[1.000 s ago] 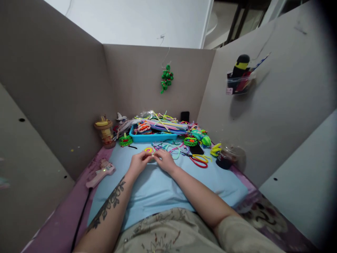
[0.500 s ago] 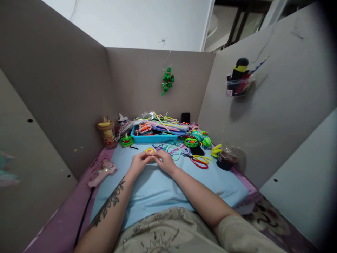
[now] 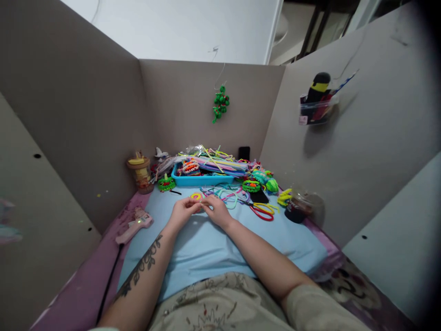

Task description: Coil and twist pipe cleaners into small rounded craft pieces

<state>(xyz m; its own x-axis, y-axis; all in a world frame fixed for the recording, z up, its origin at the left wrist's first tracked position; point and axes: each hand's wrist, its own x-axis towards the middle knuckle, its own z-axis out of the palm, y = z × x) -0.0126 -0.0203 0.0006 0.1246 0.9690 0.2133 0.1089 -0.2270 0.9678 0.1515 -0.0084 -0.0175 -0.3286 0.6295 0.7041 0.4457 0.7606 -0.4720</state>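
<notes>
My left hand (image 3: 185, 213) and my right hand (image 3: 216, 211) meet fingertip to fingertip above the blue cloth (image 3: 203, 246). Both are closed in a pinch, and what sits between the fingers is too small and hidden to name. Just beyond the fingertips shows a yellow ring with a pink middle (image 3: 196, 196). Loose pastel pipe cleaners (image 3: 229, 195) lie tangled past my right hand. To its right rest red-handled scissors (image 3: 262, 212). A green fuzzy figure (image 3: 166, 183) stands beyond my left hand, and another green one (image 3: 251, 185) is farther right.
A blue tray (image 3: 203, 180) heaped with pipe cleaners stands at the back. On the left are a pink glue gun (image 3: 135, 228) with a black cord and a lidded cup (image 3: 140, 174). A dark-based clear tub (image 3: 298, 210) stands right. Grey panels enclose the table; a container (image 3: 315, 112) hangs on one.
The view has shifted very slightly. My hands stay pinched together in nearly the same place, with only small finger movement.
</notes>
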